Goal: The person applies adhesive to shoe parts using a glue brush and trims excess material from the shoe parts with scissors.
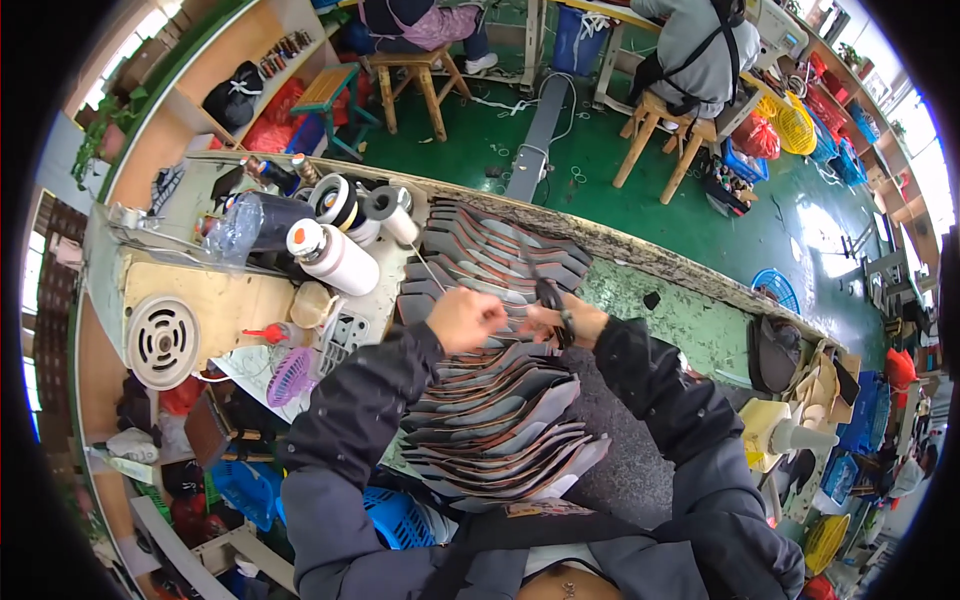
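Note:
My left hand (465,320) is closed, its fingertips pinched together above the middle of a long overlapping row of curved grey pieces (495,405) with reddish edges. A thin pale line, looking like thread, runs from a grey-and-white spool (392,212) toward this hand; what the fingers pinch is too small to make out. Just to the right, my right hand (572,322) is closed around dark-handled scissors (550,297), blades pointing away from me. The hands are a short way apart. Beneath them the row stretches from the table's far edge toward my body.
Left of the row stand a white cone of thread (335,262) and other spools. Beyond lies a round slotted white disc (165,342) on a board. A raised ledge (640,245) borders the far side. A yellow machine part (765,435) stands at right; two people sit on stools beyond.

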The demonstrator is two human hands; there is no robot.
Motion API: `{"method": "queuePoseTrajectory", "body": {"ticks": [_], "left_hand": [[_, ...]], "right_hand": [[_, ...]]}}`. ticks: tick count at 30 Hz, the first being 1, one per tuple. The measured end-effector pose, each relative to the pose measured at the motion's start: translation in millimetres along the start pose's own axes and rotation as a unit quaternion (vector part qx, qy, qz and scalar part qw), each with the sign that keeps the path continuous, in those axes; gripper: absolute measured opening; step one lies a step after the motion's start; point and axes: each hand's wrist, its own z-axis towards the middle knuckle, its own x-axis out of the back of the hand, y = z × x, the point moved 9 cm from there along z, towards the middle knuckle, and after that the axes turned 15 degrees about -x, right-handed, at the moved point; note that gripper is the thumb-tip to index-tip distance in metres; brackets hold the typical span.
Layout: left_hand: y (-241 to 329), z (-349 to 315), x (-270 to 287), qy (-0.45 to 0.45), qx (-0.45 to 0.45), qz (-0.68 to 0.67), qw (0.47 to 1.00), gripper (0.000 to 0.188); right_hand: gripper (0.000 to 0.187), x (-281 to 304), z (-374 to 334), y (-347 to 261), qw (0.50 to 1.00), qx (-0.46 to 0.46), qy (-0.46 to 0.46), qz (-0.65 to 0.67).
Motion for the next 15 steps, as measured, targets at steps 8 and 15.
{"method": "queuePoseTrajectory", "body": {"ticks": [8, 15], "left_hand": [[-22.4, 30.2, 1.2, -0.043, -0.004, -0.023, 0.999, 0.017], [-156.3, 13.5, 55.5, -0.052, 0.161, 0.07, 0.983, 0.022]], "right_hand": [[0.035, 51.5, 5.4, -19.3, 0.978, 0.158, 0.134, 0.015], [0.028, 84.3, 58.9, -34.1, 0.839, 0.163, 0.437, -0.279]]}}
